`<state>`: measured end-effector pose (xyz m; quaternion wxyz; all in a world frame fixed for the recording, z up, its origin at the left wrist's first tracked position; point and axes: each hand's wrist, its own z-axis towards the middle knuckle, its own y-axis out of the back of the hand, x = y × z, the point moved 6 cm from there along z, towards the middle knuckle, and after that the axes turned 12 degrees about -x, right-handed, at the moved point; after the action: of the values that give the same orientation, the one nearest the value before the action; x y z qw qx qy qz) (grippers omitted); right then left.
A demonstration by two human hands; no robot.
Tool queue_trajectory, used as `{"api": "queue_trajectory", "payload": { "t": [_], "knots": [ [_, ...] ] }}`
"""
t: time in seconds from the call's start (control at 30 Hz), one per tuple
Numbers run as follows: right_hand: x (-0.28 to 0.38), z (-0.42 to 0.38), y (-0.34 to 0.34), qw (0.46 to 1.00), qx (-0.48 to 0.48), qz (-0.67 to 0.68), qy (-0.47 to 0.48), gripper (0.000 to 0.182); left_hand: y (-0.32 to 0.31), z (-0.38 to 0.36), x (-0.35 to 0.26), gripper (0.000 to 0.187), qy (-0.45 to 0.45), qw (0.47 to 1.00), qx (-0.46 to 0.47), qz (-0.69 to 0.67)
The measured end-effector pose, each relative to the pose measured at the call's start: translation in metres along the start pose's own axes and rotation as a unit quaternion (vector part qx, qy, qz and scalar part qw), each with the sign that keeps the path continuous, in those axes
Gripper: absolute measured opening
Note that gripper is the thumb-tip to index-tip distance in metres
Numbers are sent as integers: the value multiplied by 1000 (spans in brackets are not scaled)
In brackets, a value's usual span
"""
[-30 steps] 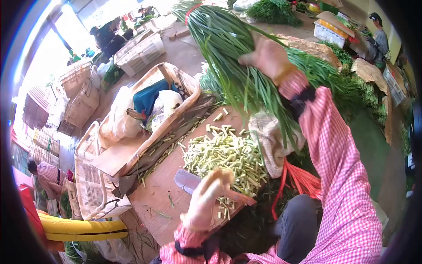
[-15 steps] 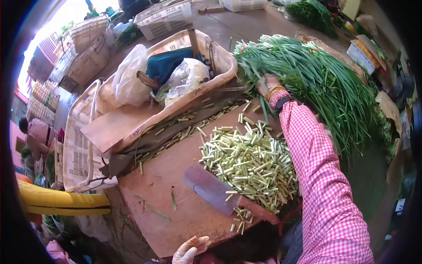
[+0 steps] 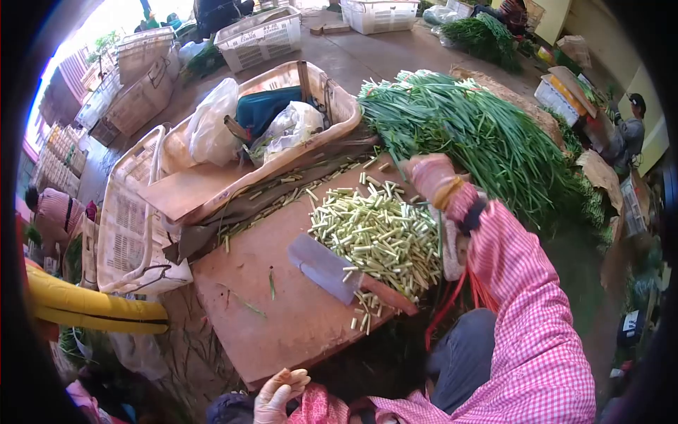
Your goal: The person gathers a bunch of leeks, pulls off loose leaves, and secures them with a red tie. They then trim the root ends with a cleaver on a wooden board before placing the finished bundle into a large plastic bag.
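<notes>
My right hand (image 3: 432,178), smeared by motion, is at the near edge of a large heap of long green leafy stalks (image 3: 466,134) with pale ends. Its fingers are too blurred to show a grip. At the bottom, my gloved left hand (image 3: 281,396) is loosely bent beside the board's near edge, fingers and thumb apart, with nothing visible in it. On the reddish-brown board (image 3: 240,318) lies a pile of short, pale green cut stem pieces (image 3: 381,237). A cleaver (image 3: 325,268) with a wooden handle lies flat against this pile, neither hand touching it.
Behind the board stands a worn plastic crate (image 3: 339,116) with white bags (image 3: 215,124) and a teal item. A yellow padded bar (image 3: 99,307) juts in at left. Red strings (image 3: 448,307) hang right of the board. Other people are at the left and right edges.
My right hand has drawn back from among the green stalks toward me. My left hand has shifted slightly in view, its fingers more bent. The cleaver still lies on the board.
</notes>
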<state>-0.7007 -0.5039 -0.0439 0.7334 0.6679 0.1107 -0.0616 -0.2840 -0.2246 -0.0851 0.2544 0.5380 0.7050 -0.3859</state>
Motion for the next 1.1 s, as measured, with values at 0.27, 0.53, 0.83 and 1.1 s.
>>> {"api": "queue_trajectory", "payload": {
  "t": [0.27,0.53,0.83,1.1],
  "knots": [
    [123,-160,120,861,-112,469,159,20,88,-158,-63,38,-235,955,-183,-5],
    [358,-243,178,703,22,555,444,27,258,-460,-30,31,-391,627,-669,-86],
    [538,-410,307,518,-5,487,703,64,319,-569,126,41,-286,486,-823,74],
    [575,-510,294,455,26,418,786,59,245,-675,292,70,-45,161,-976,-140]
  ]
}}
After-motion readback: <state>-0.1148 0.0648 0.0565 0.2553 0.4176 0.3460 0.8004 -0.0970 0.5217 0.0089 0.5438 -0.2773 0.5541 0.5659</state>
